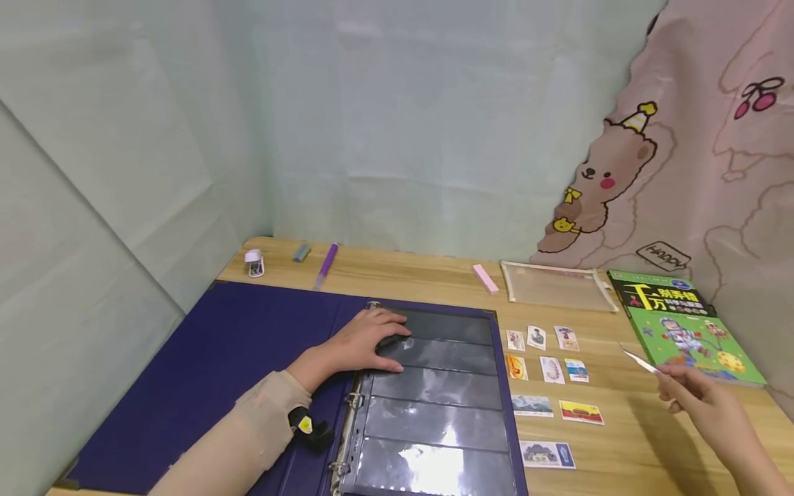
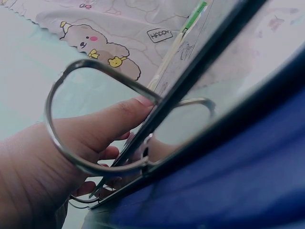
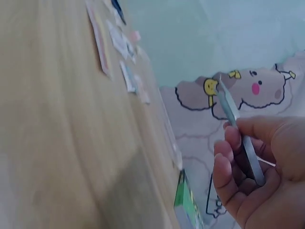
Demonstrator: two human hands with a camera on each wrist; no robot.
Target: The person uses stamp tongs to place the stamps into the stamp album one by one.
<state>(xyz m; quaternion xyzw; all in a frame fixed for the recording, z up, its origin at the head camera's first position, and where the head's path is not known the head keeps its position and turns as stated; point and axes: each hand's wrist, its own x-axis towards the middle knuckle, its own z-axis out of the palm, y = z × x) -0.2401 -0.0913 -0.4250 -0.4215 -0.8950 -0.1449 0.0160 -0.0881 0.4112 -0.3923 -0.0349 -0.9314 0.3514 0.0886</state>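
My left hand (image 1: 372,339) rests over the upper left of a black pocket page (image 1: 434,396), fingers and thumb spread. That page sits on the metal rings (image 1: 352,398) of an opened blue album (image 1: 267,372). In the left wrist view, the thumb of the left hand (image 2: 90,143) touches the page edge behind a large ring (image 2: 49,112). My right hand (image 1: 704,406) holds metal tweezers (image 1: 642,362) between thumb and fingers, above the table's right side. Their tips point away from the hand in the right wrist view. Several stamps (image 1: 552,370) lie in rows between the album and that hand.
Along the back of the wooden table (image 1: 428,272) lie a small stapler (image 1: 254,263), a grey-blue block (image 1: 301,253), a purple pen (image 1: 329,262), a pink bar (image 1: 485,278) and a zip pouch (image 1: 558,286). A green book (image 1: 688,331) lies at the right by the curtain.
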